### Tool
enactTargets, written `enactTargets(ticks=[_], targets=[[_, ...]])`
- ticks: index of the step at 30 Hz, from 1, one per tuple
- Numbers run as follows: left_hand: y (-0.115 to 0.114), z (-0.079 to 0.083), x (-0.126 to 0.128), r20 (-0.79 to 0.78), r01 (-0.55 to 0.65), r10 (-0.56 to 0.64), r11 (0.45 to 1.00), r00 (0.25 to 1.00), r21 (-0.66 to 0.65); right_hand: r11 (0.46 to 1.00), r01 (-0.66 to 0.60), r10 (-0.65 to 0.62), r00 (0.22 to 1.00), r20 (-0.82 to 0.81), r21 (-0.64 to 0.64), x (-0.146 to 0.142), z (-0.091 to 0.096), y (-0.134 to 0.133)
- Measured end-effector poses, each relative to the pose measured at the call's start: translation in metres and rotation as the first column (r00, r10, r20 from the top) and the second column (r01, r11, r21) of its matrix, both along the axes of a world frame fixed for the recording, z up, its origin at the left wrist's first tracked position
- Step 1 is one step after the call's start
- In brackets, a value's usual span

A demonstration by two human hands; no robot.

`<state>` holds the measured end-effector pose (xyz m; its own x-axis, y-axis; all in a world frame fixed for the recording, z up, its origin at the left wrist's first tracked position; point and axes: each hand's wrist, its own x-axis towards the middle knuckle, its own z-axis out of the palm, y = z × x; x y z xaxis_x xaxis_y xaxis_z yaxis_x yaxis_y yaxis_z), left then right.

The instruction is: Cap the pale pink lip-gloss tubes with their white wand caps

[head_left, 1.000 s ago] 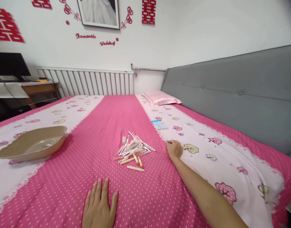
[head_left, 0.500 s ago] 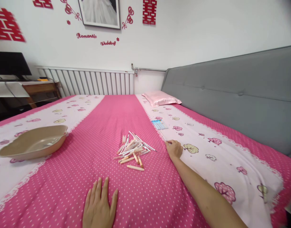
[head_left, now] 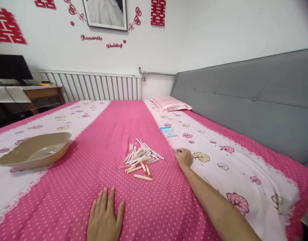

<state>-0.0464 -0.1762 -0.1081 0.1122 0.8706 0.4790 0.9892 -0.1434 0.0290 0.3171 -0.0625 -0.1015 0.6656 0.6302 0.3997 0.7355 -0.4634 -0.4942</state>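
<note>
A loose pile of pens and peach caps (head_left: 141, 159) lies in the middle of the pink dotted bedspread (head_left: 111, 134). My right hand (head_left: 184, 157) rests just right of the pile, fingers curled around a thin white pen (head_left: 172, 144) that pokes out toward the far side. A neat row of blue pens (head_left: 168, 131) sits beyond it on the pale flowered strip. My left hand (head_left: 105, 216) lies flat and open on the spread near the front edge, holding nothing.
A tan heart-shaped dish (head_left: 34, 150) stands at the left. A pink pillow (head_left: 170, 103) lies at the head, by the grey padded headboard (head_left: 244, 100). A white radiator (head_left: 93, 87) and a desk (head_left: 30, 93) line the far wall.
Almost nothing has moved. My right hand has shifted very slightly, and the pen tip now shows a little more beyond its fingers.
</note>
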Motion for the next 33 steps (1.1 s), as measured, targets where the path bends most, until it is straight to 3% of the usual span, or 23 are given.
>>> enactTargets(ticks=[11,17,21,28,33], targets=[[0.002,0.000,-0.001,0.024,0.009,-0.010,1.000,1.000,0.017,0.998,0.001,-0.004,0.999,-0.053,-0.062,0.002,0.001,0.000],[0.005,0.003,0.000,0.016,0.036,-0.037,0.997,0.999,0.064,0.978,-0.029,0.012,0.996,-0.087,-0.208,0.043,0.000,-0.015],[0.004,0.004,0.000,-0.017,0.032,-0.031,0.999,0.999,0.035,0.938,0.000,-0.041,0.993,-0.112,-0.347,0.101,0.003,-0.059],[0.001,0.002,-0.001,-0.040,0.007,-0.007,1.000,0.999,-0.002,0.860,0.187,-0.230,0.973,-0.033,-0.475,0.208,-0.006,-0.170],[-0.005,0.005,0.001,-0.036,0.009,-0.009,1.000,0.999,-0.003,0.850,0.278,-0.333,0.942,-0.047,-0.449,0.232,-0.018,-0.203]])
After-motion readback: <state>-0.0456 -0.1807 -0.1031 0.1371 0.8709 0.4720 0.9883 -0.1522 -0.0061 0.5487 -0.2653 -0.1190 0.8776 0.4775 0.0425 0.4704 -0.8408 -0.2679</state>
